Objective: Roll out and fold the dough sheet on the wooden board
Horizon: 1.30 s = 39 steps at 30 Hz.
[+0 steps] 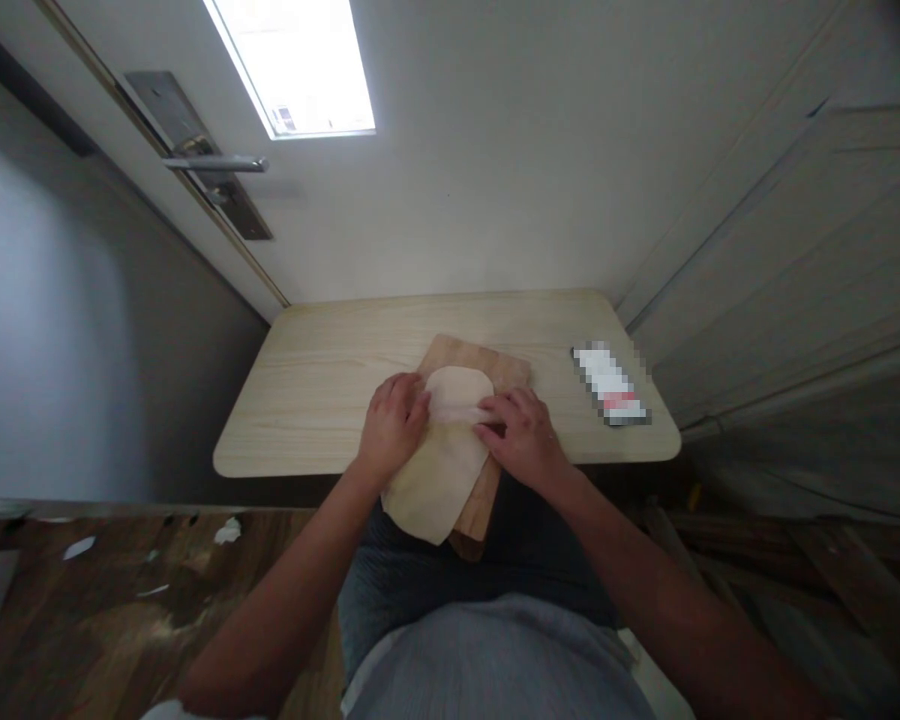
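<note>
Pale wood-grain tabletop (307, 400), rounded corners, spans middle of scene. Wooden board (471, 352) lies about midway along it, slanted, near end juts past near edge. Pixelated slab (611, 385), white with red patch, lies at right. Brown floor (217, 620) at near left bears crumpled white scrap (228, 531), flat scrap (79, 547) farther left, thin strip (153, 590) nearer.

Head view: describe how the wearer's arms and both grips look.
The left forearm and right forearm are uncovered, with no watch, cable or marking visible. The left grip and right grip are ungloved hands. A pale edge, perhaps a sleeve, shows low on the left; the shirt is grey.
</note>
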{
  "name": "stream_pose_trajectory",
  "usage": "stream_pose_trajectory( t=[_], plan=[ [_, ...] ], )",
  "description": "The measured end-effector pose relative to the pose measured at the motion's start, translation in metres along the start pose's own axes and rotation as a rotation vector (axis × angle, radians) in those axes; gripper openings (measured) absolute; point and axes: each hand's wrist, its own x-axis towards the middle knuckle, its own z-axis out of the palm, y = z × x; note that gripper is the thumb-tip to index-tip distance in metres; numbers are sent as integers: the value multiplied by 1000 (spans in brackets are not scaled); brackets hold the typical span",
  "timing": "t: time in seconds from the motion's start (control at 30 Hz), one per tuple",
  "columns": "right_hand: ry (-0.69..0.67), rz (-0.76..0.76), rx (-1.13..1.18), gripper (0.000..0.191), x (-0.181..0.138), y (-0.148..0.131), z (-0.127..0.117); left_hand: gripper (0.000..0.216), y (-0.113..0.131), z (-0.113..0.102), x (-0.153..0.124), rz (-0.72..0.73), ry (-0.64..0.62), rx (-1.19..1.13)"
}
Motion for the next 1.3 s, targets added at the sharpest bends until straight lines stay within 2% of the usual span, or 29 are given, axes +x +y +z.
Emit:
stream_pose_trajectory(
  t=[0.17, 0.33, 0.47, 0.67, 1.03, 1.3],
  plan=[
    [10, 79, -49, 29, 19, -9, 1, 34, 8, -3, 1, -10, -12, 190],
    [62, 212, -278, 39, 33, -7, 13, 35, 21, 5, 6, -42, -13, 303],
    [75, 185, -328, 42, 28, -4, 23, 38, 23, 9, 1, -38, -22, 313],
    [37, 176, -370, 48, 18, -8, 22, 45, 21, 11, -4, -43, -35, 304],
    [-29, 193, -373, 48, 47, 2, 24, 46, 12, 17, 24, -75, -94, 332],
    [-49, 198, -376, 50, 62, 2, 23, 51, 8, 15, 43, -71, -220, 363]
  ],
)
